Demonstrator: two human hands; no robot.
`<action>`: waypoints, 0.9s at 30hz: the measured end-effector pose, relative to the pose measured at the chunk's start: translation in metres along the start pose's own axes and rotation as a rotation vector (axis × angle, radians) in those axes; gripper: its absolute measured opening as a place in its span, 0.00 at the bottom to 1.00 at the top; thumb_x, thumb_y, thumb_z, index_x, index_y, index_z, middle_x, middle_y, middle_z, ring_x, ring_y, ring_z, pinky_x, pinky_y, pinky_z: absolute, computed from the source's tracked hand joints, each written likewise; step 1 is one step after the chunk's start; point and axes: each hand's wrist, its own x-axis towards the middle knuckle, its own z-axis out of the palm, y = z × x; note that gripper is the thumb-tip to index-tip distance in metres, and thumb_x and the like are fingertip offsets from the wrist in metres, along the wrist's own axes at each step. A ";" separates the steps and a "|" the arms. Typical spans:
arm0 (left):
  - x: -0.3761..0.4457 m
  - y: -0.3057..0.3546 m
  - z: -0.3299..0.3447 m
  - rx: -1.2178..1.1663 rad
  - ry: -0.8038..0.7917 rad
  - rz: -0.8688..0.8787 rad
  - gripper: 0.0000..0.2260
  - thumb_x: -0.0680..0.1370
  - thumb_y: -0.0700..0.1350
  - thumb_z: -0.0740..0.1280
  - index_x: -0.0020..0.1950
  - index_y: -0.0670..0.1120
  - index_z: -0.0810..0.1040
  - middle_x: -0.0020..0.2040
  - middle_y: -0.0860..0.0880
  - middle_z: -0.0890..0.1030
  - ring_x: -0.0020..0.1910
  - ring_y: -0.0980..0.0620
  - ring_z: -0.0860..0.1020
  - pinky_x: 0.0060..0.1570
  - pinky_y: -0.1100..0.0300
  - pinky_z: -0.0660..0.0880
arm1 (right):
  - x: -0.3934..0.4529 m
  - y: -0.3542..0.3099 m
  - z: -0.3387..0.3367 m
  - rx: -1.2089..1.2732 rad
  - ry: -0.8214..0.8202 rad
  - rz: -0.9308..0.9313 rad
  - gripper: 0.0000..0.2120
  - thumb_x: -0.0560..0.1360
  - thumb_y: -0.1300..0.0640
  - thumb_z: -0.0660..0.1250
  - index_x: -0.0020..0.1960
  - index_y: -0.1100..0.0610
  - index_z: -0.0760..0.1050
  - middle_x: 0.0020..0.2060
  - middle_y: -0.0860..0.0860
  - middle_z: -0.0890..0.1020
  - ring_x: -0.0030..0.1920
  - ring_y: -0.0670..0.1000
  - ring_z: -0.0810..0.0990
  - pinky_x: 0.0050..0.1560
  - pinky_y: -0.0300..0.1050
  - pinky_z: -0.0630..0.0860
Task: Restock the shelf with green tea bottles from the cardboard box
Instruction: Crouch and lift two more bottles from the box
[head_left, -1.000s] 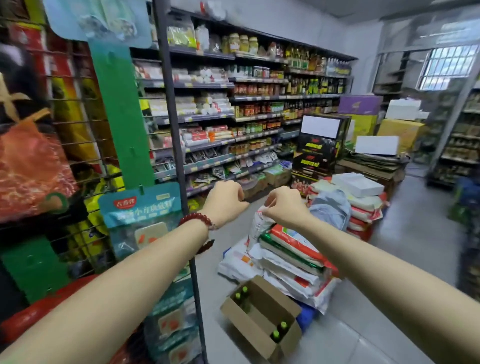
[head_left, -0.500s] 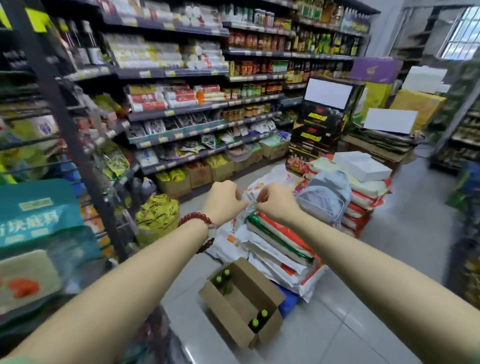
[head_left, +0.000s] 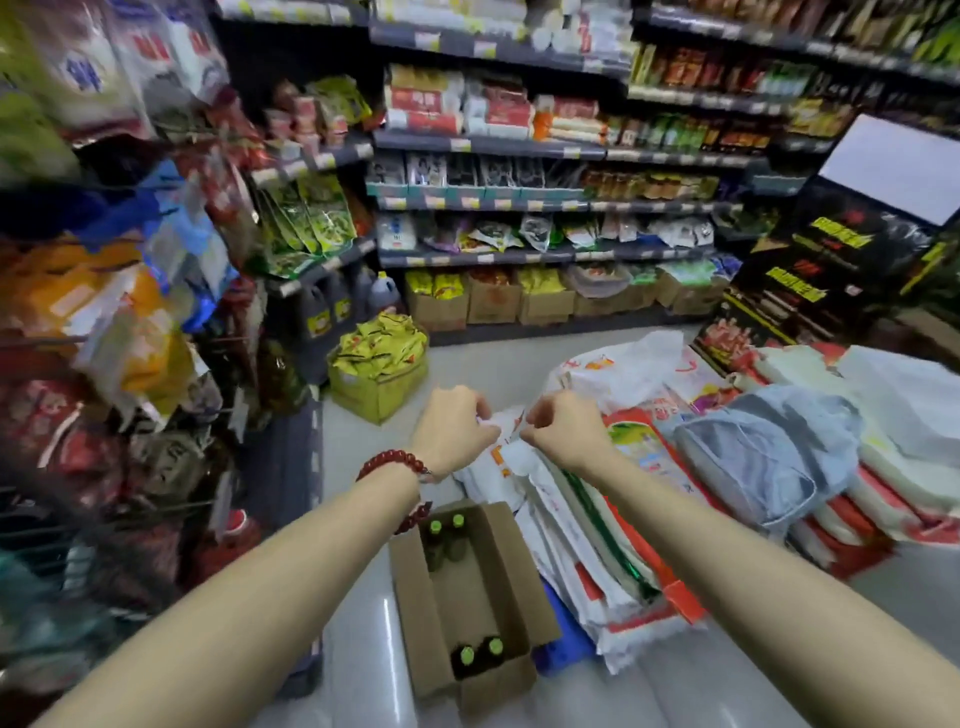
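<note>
Hands extended over the aisle floor, both loosely curled into fists and holding nothing. The left hand (head_left: 453, 430), with a red bead bracelet (head_left: 390, 461) at its wrist, sits just beside the right hand (head_left: 563, 431), the two closer together than a second ago. Below them on the floor (head_left: 358, 654) stands the open cardboard box (head_left: 467, 597), now nearer the middle of the view and seen more from above. Inside it, two green tea bottles (head_left: 445, 526) show their green caps at the far end and two more bottles at the near end; the middle of the box is bare. Just right of the box lies a pile of sacks (head_left: 597, 530), with a grey bag (head_left: 769, 457) resting on a further pile. The view has swung left and downward since the earlier frames: the shelf (head_left: 493, 145) of packets now fills the upper part, and a yellow crate of snack packs (head_left: 379, 364) stands on the floor before it.
</note>
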 end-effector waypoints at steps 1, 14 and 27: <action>0.002 -0.011 0.015 -0.005 -0.016 -0.024 0.09 0.73 0.45 0.68 0.48 0.41 0.82 0.45 0.42 0.84 0.49 0.45 0.79 0.46 0.56 0.76 | 0.003 0.010 0.014 0.004 -0.013 0.001 0.07 0.69 0.58 0.69 0.41 0.63 0.82 0.42 0.59 0.85 0.46 0.58 0.82 0.42 0.44 0.73; 0.009 -0.189 0.242 0.038 -0.200 -0.188 0.08 0.72 0.45 0.70 0.50 0.44 0.81 0.47 0.43 0.83 0.48 0.46 0.80 0.49 0.55 0.78 | 0.022 0.155 0.260 0.085 -0.199 0.067 0.04 0.70 0.58 0.71 0.38 0.55 0.77 0.38 0.53 0.79 0.46 0.54 0.80 0.40 0.40 0.67; 0.032 -0.335 0.452 -0.056 -0.264 -0.120 0.10 0.73 0.43 0.71 0.53 0.43 0.81 0.50 0.46 0.82 0.47 0.54 0.76 0.46 0.64 0.71 | 0.064 0.284 0.484 0.109 -0.199 0.149 0.08 0.73 0.53 0.71 0.46 0.58 0.82 0.47 0.55 0.84 0.52 0.55 0.81 0.46 0.40 0.71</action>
